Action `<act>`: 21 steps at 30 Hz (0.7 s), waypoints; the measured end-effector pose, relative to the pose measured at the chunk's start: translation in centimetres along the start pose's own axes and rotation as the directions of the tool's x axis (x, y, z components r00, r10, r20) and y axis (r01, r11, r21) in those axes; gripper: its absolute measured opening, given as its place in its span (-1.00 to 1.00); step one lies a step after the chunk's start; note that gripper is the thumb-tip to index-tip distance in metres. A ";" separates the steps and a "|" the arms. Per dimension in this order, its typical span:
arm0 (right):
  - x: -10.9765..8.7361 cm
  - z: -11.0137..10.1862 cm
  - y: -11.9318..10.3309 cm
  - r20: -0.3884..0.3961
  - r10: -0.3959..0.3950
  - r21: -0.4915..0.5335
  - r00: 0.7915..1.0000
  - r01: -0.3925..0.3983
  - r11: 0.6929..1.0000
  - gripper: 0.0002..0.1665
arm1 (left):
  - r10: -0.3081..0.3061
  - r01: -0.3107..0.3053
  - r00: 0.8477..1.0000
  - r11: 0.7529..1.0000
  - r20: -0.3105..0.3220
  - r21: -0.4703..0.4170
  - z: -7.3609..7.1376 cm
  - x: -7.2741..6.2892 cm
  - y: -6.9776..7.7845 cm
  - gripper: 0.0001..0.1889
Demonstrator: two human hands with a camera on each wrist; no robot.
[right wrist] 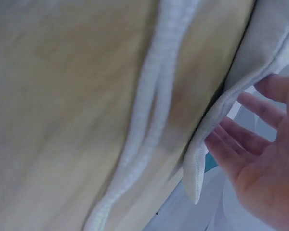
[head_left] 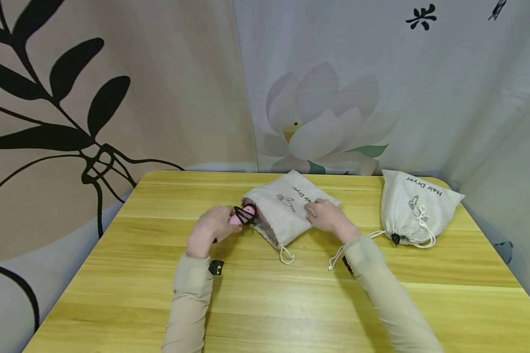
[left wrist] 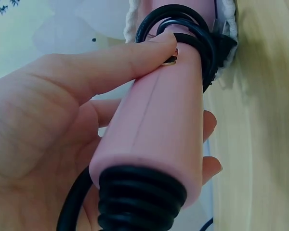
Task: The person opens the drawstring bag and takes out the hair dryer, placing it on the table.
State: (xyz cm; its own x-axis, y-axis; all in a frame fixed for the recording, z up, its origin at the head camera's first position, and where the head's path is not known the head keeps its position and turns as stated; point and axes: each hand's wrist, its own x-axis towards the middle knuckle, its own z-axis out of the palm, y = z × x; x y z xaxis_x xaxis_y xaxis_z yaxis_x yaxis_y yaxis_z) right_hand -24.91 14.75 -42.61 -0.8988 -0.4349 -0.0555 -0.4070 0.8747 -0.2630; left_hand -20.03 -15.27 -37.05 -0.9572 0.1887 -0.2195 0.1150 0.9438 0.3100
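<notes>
A pink hair dryer (left wrist: 168, 110) with black cord looped around it sits partly inside a pale cloth drawstring bag (head_left: 287, 206) printed "Hair Dryer". My left hand (head_left: 215, 223) grips its handle at the bag's mouth, thumb on top and fingertips showing on the far side in the left wrist view. The dryer's other end is hidden within the bag. On the bag's printed face, toward its closed end, rests my right hand (head_left: 329, 218). Its fingers (right wrist: 243, 137) touch the cloth near the edge and look fairly straight in the right wrist view.
A second "Hair Dryer" bag (head_left: 419, 208), bulging and drawn up, lies to the right with its white cord (head_left: 335, 257) trailing over the wooden table (head_left: 265, 309). Patterned curtains (head_left: 194, 73) hang behind the table.
</notes>
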 end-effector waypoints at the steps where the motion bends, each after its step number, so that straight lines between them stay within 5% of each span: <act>1: 0.0 0.2 0.0 -0.002 -0.008 -0.007 1.000 0.008 1.000 -0.56 | 0.001 -0.001 1.000 1.000 0.003 -0.003 0.0 0.0 -0.1 -0.60; 21: 0.1 1.0 0.2 -0.007 -0.013 -0.127 1.000 0.012 0.992 -0.59 | 0.040 -0.038 0.998 0.998 0.038 -0.050 -0.2 0.0 -1.4 -0.55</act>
State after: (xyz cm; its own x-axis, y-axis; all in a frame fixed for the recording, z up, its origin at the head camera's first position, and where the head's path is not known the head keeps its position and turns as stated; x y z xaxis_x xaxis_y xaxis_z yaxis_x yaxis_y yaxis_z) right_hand -24.92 14.64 -43.59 -0.8948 -0.4442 -0.0450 -0.4347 0.8898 -0.1389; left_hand -20.24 -16.68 -37.27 -0.9410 0.2364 -0.2421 0.1378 0.9212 0.3639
